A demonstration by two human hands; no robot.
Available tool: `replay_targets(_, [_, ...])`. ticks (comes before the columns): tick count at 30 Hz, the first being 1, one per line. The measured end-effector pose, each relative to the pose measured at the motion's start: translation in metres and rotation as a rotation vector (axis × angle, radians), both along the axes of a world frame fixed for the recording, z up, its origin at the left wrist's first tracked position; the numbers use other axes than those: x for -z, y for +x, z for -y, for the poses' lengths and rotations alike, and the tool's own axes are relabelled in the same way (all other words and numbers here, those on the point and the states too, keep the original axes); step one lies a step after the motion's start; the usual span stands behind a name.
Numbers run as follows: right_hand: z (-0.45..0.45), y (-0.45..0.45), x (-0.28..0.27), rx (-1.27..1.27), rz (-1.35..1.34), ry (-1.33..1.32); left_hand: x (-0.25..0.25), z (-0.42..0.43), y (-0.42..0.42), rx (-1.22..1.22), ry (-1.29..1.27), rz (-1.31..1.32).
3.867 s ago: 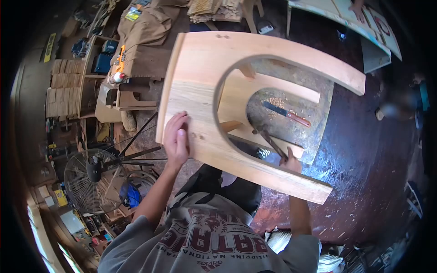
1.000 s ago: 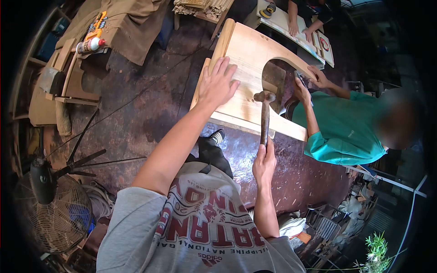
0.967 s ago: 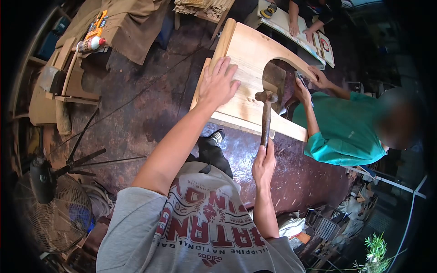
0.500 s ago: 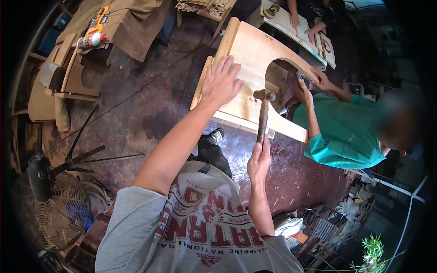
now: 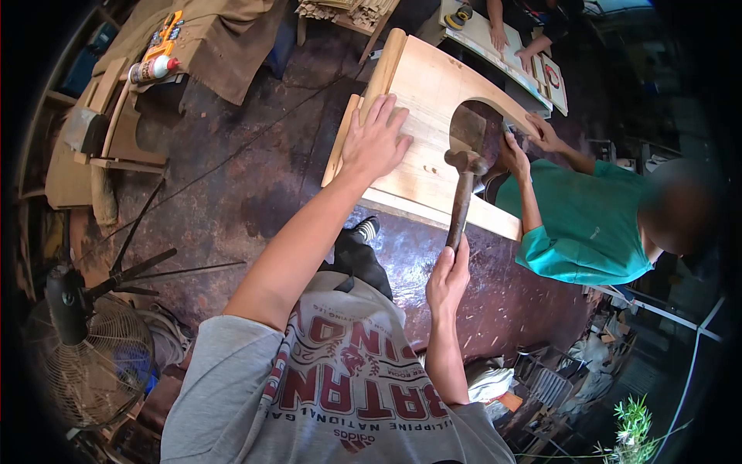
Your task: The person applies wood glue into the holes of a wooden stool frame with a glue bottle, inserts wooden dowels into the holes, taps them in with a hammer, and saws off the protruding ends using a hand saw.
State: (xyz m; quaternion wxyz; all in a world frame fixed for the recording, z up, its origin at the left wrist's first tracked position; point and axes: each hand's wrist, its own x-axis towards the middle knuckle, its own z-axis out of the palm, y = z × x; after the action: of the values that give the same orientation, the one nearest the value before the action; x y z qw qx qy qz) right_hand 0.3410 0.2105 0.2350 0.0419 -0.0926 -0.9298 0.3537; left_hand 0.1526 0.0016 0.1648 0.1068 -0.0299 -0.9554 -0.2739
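My left hand (image 5: pixel 375 141) lies flat on a pale wooden panel (image 5: pixel 425 93), fingers spread near its thick rounded edge rail. The panel has a large curved cutout on its right side. My right hand (image 5: pixel 448 278) is wrapped round the handle of a hammer (image 5: pixel 462 197). Its metal head is raised in front of the panel, by the lower edge of the cutout. Small dark marks show on the wood left of the hammer head. A co-worker in a green shirt (image 5: pixel 580 216) grips the panel's far right part with both hands.
Upper left, a cloth-covered table (image 5: pixel 224 46) bears a glue bottle (image 5: pixel 153 69) and an orange tool. A standing fan (image 5: pixel 93 348) is at lower left. Another person's hands rest on a workbench (image 5: pixel 483 35) at the top. Scrap and a plant (image 5: pixel 634 433) lie lower right.
My right hand has shifted the hammer to the right, and its head now overlaps the cutout's edge. My left hand and the panel stay nearly where they were.
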Motion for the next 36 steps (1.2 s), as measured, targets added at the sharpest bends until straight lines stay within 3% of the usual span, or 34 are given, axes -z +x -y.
replay_targets(3, [0.001, 0.005, -0.003, 0.005, -0.051, -0.037, -0.001, 0.0, 0.0, 0.002, -0.003, 0.007])
replay_targets(5, [-0.002, -0.001, 0.004, -0.031, 0.217, 0.139, -0.002, 0.0, 0.0, 0.011, -0.002, 0.009])
replay_targets(10, [-0.007, -0.01, 0.002, -0.018, 0.102, 0.029, -0.004, 0.0, -0.002, 0.004, -0.025, 0.009])
replay_targets(15, [-0.022, -0.024, -0.008, -0.085, 0.223, 0.109, -0.007, -0.001, -0.002, 0.021, -0.014, 0.01])
replay_targets(18, [-0.037, -0.042, -0.001, -0.085, 0.188, -0.076, -0.012, -0.002, -0.003, 0.021, -0.038, -0.003])
replay_targets(19, [-0.04, -0.054, -0.006, -0.033, 0.298, -0.124, -0.012, -0.004, -0.005, 0.019, -0.068, -0.001])
replay_targets(22, [-0.064, -0.111, 0.03, -0.112, 0.084, -0.237, -0.007, -0.017, -0.021, 0.012, -0.123, -0.046])
replay_targets(29, [-0.061, -0.267, -0.014, -0.153, -0.078, 0.076, 0.0, -0.063, -0.09, -0.008, -0.17, -0.041])
replay_targets(36, [-0.062, -0.309, -0.05, -0.259, -0.042, 0.198, 0.0, -0.074, -0.11, -0.032, -0.168, -0.023])
